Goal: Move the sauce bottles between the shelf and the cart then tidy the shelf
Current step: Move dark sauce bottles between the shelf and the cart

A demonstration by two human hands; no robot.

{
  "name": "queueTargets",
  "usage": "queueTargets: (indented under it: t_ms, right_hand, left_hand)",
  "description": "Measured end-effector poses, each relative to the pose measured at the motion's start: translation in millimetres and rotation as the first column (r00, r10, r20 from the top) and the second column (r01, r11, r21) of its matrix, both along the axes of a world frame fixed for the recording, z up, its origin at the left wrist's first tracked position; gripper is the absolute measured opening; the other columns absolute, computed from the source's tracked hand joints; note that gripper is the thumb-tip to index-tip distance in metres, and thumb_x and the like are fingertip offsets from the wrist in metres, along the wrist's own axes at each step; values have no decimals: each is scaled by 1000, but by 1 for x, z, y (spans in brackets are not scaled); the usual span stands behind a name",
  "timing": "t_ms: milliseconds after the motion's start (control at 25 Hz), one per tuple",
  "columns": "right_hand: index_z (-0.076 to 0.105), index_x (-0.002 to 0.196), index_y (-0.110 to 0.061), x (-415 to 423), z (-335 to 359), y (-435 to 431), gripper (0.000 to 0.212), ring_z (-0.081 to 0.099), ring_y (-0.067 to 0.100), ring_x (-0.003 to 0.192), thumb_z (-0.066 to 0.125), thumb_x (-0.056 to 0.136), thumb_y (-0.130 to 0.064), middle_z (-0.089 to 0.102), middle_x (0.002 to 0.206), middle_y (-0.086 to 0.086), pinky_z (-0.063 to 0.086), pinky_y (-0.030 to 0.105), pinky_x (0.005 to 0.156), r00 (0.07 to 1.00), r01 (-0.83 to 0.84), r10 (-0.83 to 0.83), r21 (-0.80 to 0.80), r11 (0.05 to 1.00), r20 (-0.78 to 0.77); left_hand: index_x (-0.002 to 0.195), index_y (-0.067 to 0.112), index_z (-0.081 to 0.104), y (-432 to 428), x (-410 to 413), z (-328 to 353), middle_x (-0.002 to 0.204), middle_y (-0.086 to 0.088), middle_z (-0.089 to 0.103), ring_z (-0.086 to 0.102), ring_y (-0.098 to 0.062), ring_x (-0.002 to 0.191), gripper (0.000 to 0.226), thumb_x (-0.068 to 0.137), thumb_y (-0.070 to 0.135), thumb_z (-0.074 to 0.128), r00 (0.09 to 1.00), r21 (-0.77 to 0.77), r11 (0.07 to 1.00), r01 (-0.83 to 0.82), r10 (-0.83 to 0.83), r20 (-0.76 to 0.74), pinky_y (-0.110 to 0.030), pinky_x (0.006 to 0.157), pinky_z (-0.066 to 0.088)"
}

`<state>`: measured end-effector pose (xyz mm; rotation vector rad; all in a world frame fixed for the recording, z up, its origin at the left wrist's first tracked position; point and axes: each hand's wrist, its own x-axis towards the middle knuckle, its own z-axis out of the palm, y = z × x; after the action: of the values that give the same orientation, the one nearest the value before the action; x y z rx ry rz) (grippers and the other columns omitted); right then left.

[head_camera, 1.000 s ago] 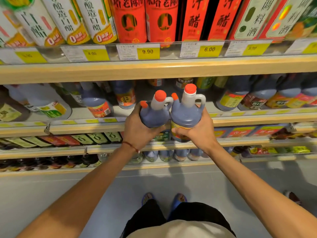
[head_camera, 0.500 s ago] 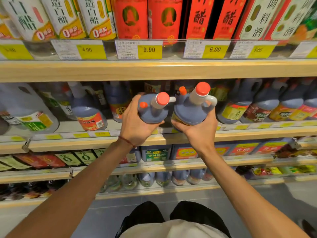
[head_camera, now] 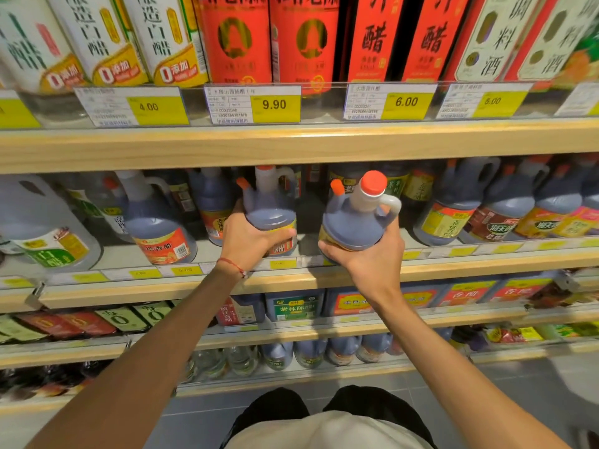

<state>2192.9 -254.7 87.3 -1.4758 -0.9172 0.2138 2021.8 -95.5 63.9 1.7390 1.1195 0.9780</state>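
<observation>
Dark-brown sauce: it fills both bottles in play, orange caps on top, one per hand, up at the middle shelf (head_camera: 470,270).
Left hand (head_camera: 249,241): fingers and thumb curled round the lower body of the left bottle (head_camera: 270,212), gripping right over its label.
Left bottle: upright, inside the shelf opening, just beside a row of similar jugs. Whether its base touches the board cannot be told, since the hand covers it.
Right hand (head_camera: 369,260): cupped under the right bottle (head_camera: 355,222), thumb at the near left, fingers wrapped up the right side.
Right bottle: tilted, cap leaning toward the camera, at the shelf's front lip, with a dark gap between it and the left bottle.
Wrist: a red cord (head_camera: 231,264) on the left one.
Neighbours: dark jugs (head_camera: 453,209) with yellow and red labels to the right, a white jug (head_camera: 42,228) far left.
Above: red-labelled bottles (head_camera: 236,43) and yellow price tags (head_camera: 274,104) reading 4.00, 9.90, 6.00.
Below: lower bottles (head_camera: 295,306) lined up beneath.
</observation>
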Motion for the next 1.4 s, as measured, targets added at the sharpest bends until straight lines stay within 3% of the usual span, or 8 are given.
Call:
queueTargets:
  t_ms: [240, 360, 440, 560, 800, 1000, 1240, 1400]
  right_hand:
    - [51, 129, -23, -6, 8, -5, 92, 65, 12, 112, 104, 54, -23, 65, 119, -4, 59, 31, 89, 999, -35, 35, -50, 998, -11]
    - [50, 130, -25, -12, 14, -11, 92, 65, 16, 115, 103, 54, -27, 65, 123, -2, 59, 42, 93, 997, -71, 68, -100, 992, -32]
    - [50, 130, -26, -19, 20, -19, 91, 65, 15, 115, 103, 55, -25, 65, 124, -4, 59, 44, 94, 993, -100, 91, -139, 985, -71]
    - [51, 129, -27, -33, 32, -33, 89, 66, 12, 112, 102, 57, -18, 66, 122, -6, 60, 40, 92, 986, -123, 99, -189, 974, -133]
    - [51, 134, -12, -41, 50, -49, 89, 70, 13, 109, 98, 60, -2, 70, 122, 2, 60, 27, 87, 936, -264, 199, -203, 943, -291]
    - [44, 142, -11, -14, 63, -61, 90, 67, 14, 118, 91, 67, 6, 65, 133, 3, 58, 28, 95, 850, -487, 393, -239, 840, -351]
    - [44, 143, -25, 52, 71, -82, 84, 44, 15, 120, 93, 74, -25, 39, 121, 2, 40, 3, 89, 820, -513, 566, -554, 656, -90]
    - [49, 130, -15, 70, 59, -90, 80, 55, 12, 111, 97, 67, -23, 53, 121, 5, 51, 20, 87, 867, -419, 498, -504, 755, 26]
  left_hand:
    - [117, 11, 68, 8, -6, 7, 101, 5, 76, 72, -8, 94, 91, 44, 58, 93, 995, -168, 982, 83, -92, -45, -36, 86, 59]
    - [121, 5, 56, -10, -16, 9, 111, 2, 70, 66, -10, 107, 72, 62, 22, 93, 991, -266, 954, 136, -136, 20, -27, 92, 56]
    - [131, 3, 48, -37, -29, 13, 128, -4, 60, 57, -13, 122, 69, 74, 13, 85, 998, -200, 978, 53, -47, 36, -16, 96, 48]
    - [131, 15, 53, -69, -46, 30, 131, -4, 60, 60, -14, 120, 53, 83, 7, 75, 1000, 74, 997, 16, -15, -13, -28, 100, 51]
    - [141, 17, 46, -93, -28, 76, 139, 2, 57, 52, -13, 130, 78, 74, -3, 81, 795, -240, 769, 592, -606, 20, -30, 106, 46]
    - [113, 16, 62, -120, -1, 82, 95, 9, 74, 66, -15, 99, 37, 83, -5, 69, 878, -239, 850, 469, -479, 20, -42, 92, 55]
    - [115, 16, 60, -157, 36, 76, 110, -2, 72, 69, -14, 103, 48, 73, 5, 82, 919, -169, 905, 390, -393, 20, -38, 90, 56]
    - [130, 9, 54, -169, 55, 66, 122, -3, 66, 63, -20, 114, 56, 79, 12, 78, 931, -21, 939, 344, -344, -120, -36, 98, 52]
